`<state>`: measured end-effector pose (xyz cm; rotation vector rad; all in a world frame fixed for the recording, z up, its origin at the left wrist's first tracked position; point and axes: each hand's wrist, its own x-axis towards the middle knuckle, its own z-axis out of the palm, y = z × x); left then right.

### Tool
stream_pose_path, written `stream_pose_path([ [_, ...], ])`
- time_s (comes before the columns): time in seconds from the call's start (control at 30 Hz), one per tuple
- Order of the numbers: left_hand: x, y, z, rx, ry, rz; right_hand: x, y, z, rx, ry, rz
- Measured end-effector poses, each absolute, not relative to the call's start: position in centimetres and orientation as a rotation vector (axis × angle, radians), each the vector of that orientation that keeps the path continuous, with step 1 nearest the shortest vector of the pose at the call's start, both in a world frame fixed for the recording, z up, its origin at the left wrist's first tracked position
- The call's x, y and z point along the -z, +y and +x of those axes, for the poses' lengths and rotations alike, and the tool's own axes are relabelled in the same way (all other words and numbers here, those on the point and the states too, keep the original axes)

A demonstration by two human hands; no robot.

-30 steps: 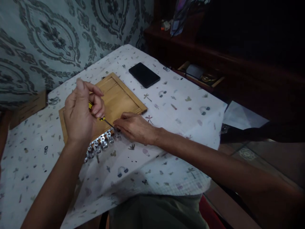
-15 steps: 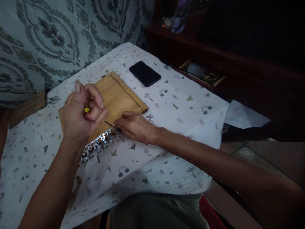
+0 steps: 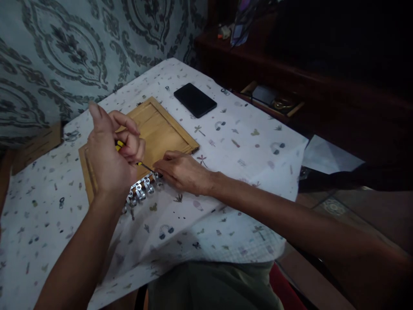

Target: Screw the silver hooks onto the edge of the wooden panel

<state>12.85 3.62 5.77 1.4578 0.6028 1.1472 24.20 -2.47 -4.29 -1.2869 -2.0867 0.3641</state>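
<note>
My left hand is closed around the yellow-and-black handle of a screwdriver, with its thumb raised. The thin shaft slants down to the near edge of a framed wooden board. Along that edge runs a row of curved metal hooks on a strip. At the strip's right end, my right hand rests with its fingers pressed together beside the screwdriver's tip. Whatever those fingertips hold is hidden.
A black phone lies beyond the board on the patterned tablecloth. A piece of cardboard is at the left, by the patterned wall. Past the table's right side stands dark red furniture with an open drawer.
My left hand has tilted and moved slightly, showing more of the screwdriver's yellow-and-black handle, with the tip near my right fingers. My right hand stays almost in place.
</note>
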Motion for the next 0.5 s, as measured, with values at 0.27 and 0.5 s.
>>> stream_pose_path([
  [0.27, -5.6, 5.0, 11.5, -0.885, 0.411, 1.554, 4.1, -2.5, 24.2, -0.349, -2.103, -1.283],
  [0.5, -5.1, 2.4, 12.1, -1.227, 0.635, 1.479, 4.2, -2.6, 24.3, -0.364, -2.095, -1.298],
])
